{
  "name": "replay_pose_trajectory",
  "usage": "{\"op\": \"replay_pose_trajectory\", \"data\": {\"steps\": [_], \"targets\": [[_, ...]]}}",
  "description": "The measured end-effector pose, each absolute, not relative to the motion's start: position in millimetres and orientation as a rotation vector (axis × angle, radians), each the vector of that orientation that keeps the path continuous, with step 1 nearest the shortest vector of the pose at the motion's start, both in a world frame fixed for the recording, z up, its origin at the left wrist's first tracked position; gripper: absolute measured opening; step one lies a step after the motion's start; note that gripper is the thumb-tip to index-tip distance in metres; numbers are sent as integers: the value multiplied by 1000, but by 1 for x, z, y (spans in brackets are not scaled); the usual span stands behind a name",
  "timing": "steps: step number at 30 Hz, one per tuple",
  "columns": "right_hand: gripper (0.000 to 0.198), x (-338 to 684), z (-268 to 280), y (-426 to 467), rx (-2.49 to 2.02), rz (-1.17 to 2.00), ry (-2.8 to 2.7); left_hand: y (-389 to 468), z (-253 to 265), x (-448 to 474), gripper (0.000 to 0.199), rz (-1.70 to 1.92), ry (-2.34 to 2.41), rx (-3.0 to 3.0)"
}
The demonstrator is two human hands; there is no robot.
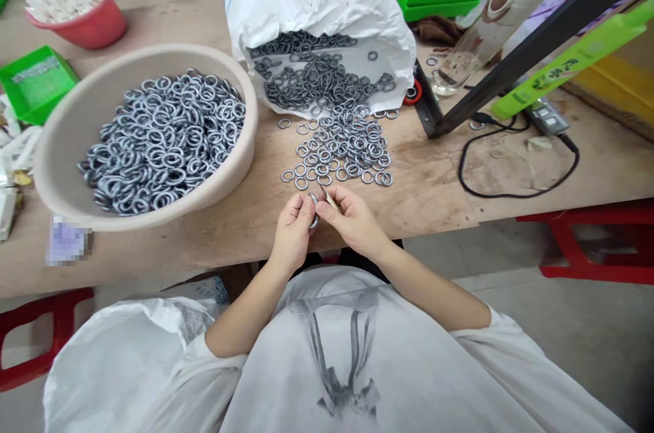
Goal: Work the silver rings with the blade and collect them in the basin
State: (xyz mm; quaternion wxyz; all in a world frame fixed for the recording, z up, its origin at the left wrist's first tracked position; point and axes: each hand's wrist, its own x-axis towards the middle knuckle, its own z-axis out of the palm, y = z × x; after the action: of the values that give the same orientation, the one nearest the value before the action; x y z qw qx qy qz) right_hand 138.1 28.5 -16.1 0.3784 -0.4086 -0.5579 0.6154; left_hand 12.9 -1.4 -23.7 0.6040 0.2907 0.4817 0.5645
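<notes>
Head view: pinching a grey metal ring (313,222) between the fingers of the left hand (292,229), near the front edge of the wooden surface (419,195), just before a loose pile of similar rings (347,147). Grasping a slim pale-handled tool (332,201) in the fingers of the right hand (358,222), resting the thumb against or just beside the ring, without showing clearly which. Judging by the sheen, probably handling as light, rigid and hardly fragile, yet smooth enough for slipping or rolling from a slack pinch. Likely suiting a thumb-and-forefinger hold across the band, leaving the centre free.
</notes>
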Motion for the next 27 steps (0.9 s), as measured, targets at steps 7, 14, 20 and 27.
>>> {"op": "replay_pose_trajectory", "data": {"steps": [7, 14, 20, 27], "targets": [[34, 167, -2, 31, -1026, 1122, -2002, -1, -19, 6, 44, 1224, 1109, 744], [36, 171, 10, 28, -906, 881, -2219, -1, -22, 0, 44, 1159, 1077, 826], [40, 174, -5, 48, -1121, 851, -2249, -10, -9, -12, 42, 898, 957, 1154], [29, 150, -29, 74, -1631, 472, -2420, -12, -12, -26, 37, 993, 1019, 834]]}}
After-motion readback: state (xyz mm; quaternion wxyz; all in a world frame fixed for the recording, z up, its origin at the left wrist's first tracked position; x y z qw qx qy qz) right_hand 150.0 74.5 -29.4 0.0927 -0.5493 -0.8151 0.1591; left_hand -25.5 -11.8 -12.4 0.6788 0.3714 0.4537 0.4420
